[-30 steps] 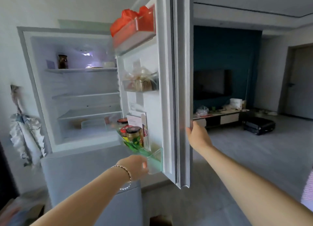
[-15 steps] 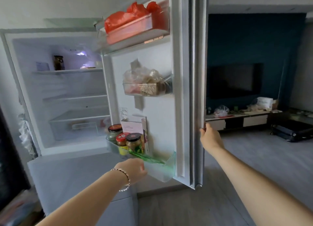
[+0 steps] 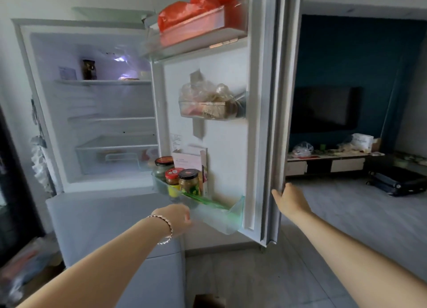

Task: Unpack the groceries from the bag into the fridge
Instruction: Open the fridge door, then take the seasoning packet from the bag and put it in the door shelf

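Observation:
The fridge (image 3: 104, 104) stands open, its door (image 3: 227, 146) swung out toward me. My right hand (image 3: 290, 199) grips the door's outer edge low down. My left hand (image 3: 176, 217), a bracelet on its wrist, hovers just under the left end of the bottom door bin (image 3: 221, 217); its fingers look loosely curled and blurred, and I see nothing in them. That bin carries three jars (image 3: 188, 180), a pink carton (image 3: 188, 161) and a flat green packet (image 3: 204, 200). The grocery bag is not clearly in view.
A red plastic bag (image 3: 184, 14) fills the top door bin, and clear wrapped packets (image 3: 212, 106) sit in the middle one. Inside are mostly bare shelves and a crisper drawer (image 3: 111, 155). The grey lower compartment (image 3: 104, 227) is closed. A TV bench (image 3: 328, 162) and suitcase (image 3: 397, 183) stand at the right.
The view has shifted closer and rightward. My left hand has dropped slightly below the bottom door bin. My right hand still holds the door edge.

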{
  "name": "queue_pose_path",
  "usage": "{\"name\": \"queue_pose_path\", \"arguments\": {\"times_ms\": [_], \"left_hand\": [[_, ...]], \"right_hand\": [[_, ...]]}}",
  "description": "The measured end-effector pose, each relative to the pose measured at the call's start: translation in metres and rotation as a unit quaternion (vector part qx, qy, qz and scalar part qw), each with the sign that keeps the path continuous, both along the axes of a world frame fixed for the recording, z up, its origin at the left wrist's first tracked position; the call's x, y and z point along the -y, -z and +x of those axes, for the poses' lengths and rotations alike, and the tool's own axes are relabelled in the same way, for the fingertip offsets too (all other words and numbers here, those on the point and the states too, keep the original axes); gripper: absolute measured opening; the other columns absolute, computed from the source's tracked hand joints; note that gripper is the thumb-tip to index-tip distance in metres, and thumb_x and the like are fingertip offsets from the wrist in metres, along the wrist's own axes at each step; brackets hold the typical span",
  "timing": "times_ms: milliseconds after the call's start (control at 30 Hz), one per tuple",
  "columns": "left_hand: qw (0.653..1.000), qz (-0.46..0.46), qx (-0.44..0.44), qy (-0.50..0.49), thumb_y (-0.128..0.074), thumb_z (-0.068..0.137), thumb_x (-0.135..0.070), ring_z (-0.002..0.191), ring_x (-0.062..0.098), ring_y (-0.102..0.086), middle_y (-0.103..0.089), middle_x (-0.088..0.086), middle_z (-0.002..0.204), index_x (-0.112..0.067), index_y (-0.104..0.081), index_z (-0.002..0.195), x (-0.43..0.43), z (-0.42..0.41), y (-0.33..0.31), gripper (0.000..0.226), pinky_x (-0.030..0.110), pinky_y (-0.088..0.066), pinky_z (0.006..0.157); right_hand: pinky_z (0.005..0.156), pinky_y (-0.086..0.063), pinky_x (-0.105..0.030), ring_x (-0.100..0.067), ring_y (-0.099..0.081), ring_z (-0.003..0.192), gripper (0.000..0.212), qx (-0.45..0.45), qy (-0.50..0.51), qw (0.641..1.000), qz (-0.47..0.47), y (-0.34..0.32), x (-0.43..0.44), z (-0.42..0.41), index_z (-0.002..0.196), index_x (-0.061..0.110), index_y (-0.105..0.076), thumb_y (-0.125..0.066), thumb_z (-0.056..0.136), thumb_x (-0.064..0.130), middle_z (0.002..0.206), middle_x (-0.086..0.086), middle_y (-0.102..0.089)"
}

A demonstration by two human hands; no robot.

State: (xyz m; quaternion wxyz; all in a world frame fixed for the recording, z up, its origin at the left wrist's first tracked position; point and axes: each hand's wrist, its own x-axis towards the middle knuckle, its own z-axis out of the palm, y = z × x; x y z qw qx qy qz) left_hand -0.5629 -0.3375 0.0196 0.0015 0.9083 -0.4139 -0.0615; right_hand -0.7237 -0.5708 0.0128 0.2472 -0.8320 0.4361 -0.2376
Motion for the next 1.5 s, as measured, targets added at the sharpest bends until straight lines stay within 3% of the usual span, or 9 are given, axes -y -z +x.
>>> {"name": "queue_pose_path", "arguments": {"times_ms": [133,300,433,533,667,1000,1267,1433,1500], "left_hand": [[0.999,0.035,-0.002,-0.027,-0.043,0.093,-0.036,0.116,0.023,-0.052,-0.057,0.004,0.123,-0.012,-0.059,0.111,-0.047,0.016,0.015,0.034,0.034,-0.043,0.097],[0.994,0.063,-0.026,-0.080,-0.041,0.094,-0.034,0.121,0.024,-0.050,-0.053,0.003,0.131,-0.013,-0.054,0.123,-0.136,0.041,0.041,0.038,0.034,-0.041,0.100],[0.984,0.065,-0.034,-0.162,-0.042,0.094,-0.033,0.117,0.027,-0.053,-0.057,0.009,0.126,-0.008,-0.058,0.118,-0.233,0.065,0.060,0.038,0.033,-0.044,0.097],[0.961,0.071,-0.061,-0.261,-0.044,0.095,-0.032,0.113,0.026,-0.056,-0.060,0.010,0.122,-0.008,-0.060,0.117,-0.318,0.072,0.074,0.036,0.029,-0.044,0.091],[0.901,0.051,-0.078,-0.425,-0.042,0.092,-0.032,0.106,0.030,-0.059,-0.062,0.011,0.116,-0.007,-0.061,0.110,-0.437,0.054,0.098,0.036,0.036,-0.048,0.086],[0.535,-0.085,-0.086,-0.836,-0.046,0.090,-0.026,0.112,0.027,-0.056,-0.060,0.010,0.122,-0.013,-0.059,0.112,-0.598,-0.179,0.136,0.028,0.029,-0.044,0.086],[0.218,-0.068,-0.063,-0.971,-0.043,0.091,-0.027,0.104,0.026,-0.058,-0.061,0.002,0.116,-0.021,-0.059,0.106,-0.527,-0.437,0.129,0.023,0.030,-0.043,0.080],[0.057,-0.051,-0.043,-0.996,-0.044,0.090,-0.028,0.107,0.028,-0.058,-0.060,0.005,0.118,-0.020,-0.060,0.107,-0.452,-0.577,0.111,0.025,0.033,-0.046,0.086],[0.012,-0.050,-0.036,-0.998,-0.044,0.091,-0.027,0.106,0.028,-0.058,-0.060,0.006,0.115,-0.019,-0.060,0.107,-0.427,-0.628,0.105,0.024,0.034,-0.046,0.085]], "right_hand": [[0.053,-0.041,-0.022,-0.024,-0.060,0.068,0.013,-0.205,-0.035,0.975,0.076,0.016,-0.050,-0.001,0.082,0.009,-0.048,-0.046,0.091,0.018,0.081,-0.009,-0.057],[0.055,-0.043,-0.023,-0.015,-0.058,0.065,0.034,-0.416,-0.233,0.876,0.069,0.023,-0.155,0.050,0.114,0.005,-0.056,-0.048,0.092,0.029,0.093,-0.004,-0.063],[0.054,-0.044,-0.024,-0.021,-0.060,0.066,0.025,-0.422,-0.382,0.821,-0.035,0.044,-0.259,0.131,0.090,0.008,-0.064,-0.047,0.087,0.027,0.091,-0.008,-0.069],[0.079,-0.052,-0.034,-0.029,-0.065,0.096,0.033,-0.390,-0.493,0.767,-0.127,0.061,-0.352,0.191,0.100,0.003,-0.066,-0.048,0.086,0.026,0.109,-0.014,-0.068],[0.076,-0.047,-0.030,-0.029,-0.060,0.098,0.028,-0.345,-0.642,0.658,-0.191,0.072,-0.488,0.243,0.102,0.008,-0.066,-0.047,0.090,0.026,0.116,-0.012,-0.064],[0.089,-0.050,-0.032,-0.030,-0.059,0.108,0.031,-0.201,-0.873,0.287,-0.340,0.106,-0.751,0.162,0.114,0.009,-0.063,-0.047,0.091,0.023,0.116,-0.011,-0.063],[0.069,-0.040,-0.024,-0.023,-0.055,0.086,0.020,-0.152,-0.906,-0.005,-0.396,0.112,-0.810,-0.060,0.079,0.007,-0.055,-0.043,0.091,0.017,0.087,-0.009,-0.052],[0.072,-0.042,-0.020,-0.025,-0.059,0.106,0.026,-0.080,-0.872,-0.208,-0.435,0.074,-0.788,-0.201,0.112,-0.001,-0.058,-0.039,0.095,0.001,0.112,-0.018,-0.062],[0.053,-0.029,-0.010,-0.010,-0.057,0.075,0.023,-0.050,-0.900,-0.189,-0.389,0.056,-0.774,-0.250,0.085,0.015,-0.059,-0.042,0.096,0.006,0.075,-0.005,-0.056]]}}
